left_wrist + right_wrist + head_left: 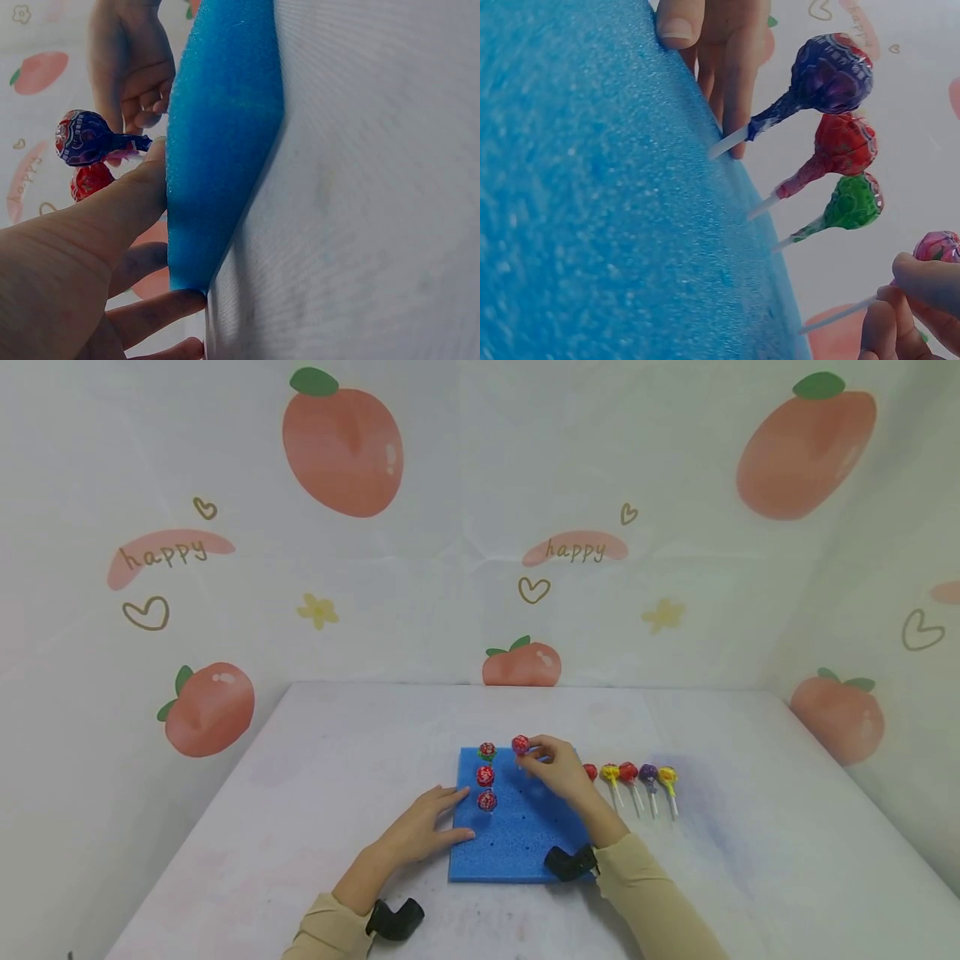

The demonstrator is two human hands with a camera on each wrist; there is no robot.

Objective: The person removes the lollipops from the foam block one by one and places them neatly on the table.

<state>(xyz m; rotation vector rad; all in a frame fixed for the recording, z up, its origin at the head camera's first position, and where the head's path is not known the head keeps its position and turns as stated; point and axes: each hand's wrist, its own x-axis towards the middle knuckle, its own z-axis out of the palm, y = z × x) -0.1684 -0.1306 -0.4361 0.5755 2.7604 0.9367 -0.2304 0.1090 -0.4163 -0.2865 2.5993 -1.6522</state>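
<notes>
A blue foam board [506,864] with small holes lies on the table. Along its left side stand three wrapped lollipops on white sticks: a dark blue one [832,75], a red one [846,144] and a green one [853,202]. At the board's far part my right hand [558,768] pinches a pink lollipop [937,246] below its head. The lower end of its stick meets the foam in the right wrist view. My left hand [423,828], fingers spread and fairly straight, touches the board's left edge, its thumb near the dark blue lollipop.
Several lollipops lie in a row on the white table [300,827] right of the board, among them a purple one [648,773] and a yellow one [667,775]. My right forearm partly hides the nearest red one [590,771]. A printed cloth wall [450,627] rises behind the table.
</notes>
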